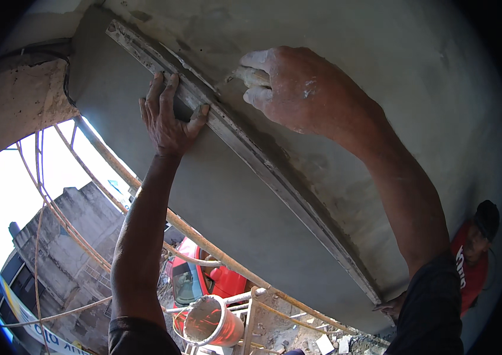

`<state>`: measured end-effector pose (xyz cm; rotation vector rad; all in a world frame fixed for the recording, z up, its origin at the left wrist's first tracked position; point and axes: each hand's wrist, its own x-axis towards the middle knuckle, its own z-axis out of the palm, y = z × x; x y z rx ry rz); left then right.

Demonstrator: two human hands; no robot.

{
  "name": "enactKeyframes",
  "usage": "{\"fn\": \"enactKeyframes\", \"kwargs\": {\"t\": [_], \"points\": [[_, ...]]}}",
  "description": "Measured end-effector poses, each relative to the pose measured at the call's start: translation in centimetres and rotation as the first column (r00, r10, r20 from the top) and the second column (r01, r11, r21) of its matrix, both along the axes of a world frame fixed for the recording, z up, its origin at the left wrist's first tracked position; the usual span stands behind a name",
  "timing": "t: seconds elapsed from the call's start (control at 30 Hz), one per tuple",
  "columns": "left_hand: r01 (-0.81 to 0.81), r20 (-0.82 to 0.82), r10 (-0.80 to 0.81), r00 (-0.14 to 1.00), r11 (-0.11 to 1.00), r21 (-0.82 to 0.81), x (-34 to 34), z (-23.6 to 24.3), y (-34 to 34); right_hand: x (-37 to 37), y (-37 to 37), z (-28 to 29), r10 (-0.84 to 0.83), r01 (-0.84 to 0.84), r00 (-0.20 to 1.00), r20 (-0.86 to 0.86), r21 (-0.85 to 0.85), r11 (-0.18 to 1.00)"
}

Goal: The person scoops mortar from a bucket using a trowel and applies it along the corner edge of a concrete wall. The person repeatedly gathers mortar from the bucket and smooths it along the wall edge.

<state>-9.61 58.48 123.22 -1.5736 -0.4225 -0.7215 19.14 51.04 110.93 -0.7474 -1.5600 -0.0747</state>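
A long metal straightedge (251,151) lies slantwise against a grey plastered surface (221,195). My left hand (171,121) presses on its upper part, with fingertips and thumb over its edge. To the right, my right hand (298,89) is closed around the pale handle of what looks like a trowel (252,77). Its thin blade seems to show edge-on beside the straightedge, mostly hidden. Both hands are smeared with plaster. Another person's hand (390,306) is at the straightedge's lower end, partly behind my right sleeve.
A person in a red shirt (470,260) and dark cap stands at the lower right. Rusty scaffold poles (203,239) cross below the surface. An orange bucket (227,328) sits among them. Farther down are a red vehicle (224,281), rubble (322,340) and a weathered building (73,236).
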Motion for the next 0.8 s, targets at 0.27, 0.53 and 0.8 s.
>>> {"fn": "enactKeyframes", "kwargs": {"t": [0.27,0.53,0.8], "points": [[0.0,0.008,0.0,1.0,1.0,0.002,0.0,0.0,0.1,-1.0,1.9,6.3,-0.099,0.112,0.986,0.137,-0.089,0.99],[-0.013,-0.034,0.016,0.999,0.996,0.083,0.3,-0.1,-0.3,-2.3,2.4,2.3,-0.138,0.129,0.988,0.064,0.125,0.984],[0.032,-0.022,-0.031,0.999,0.999,0.012,-0.1,0.2,0.4,-2.4,0.7,-1.1,-0.022,0.02,0.998,0.052,0.04,0.999]]}}
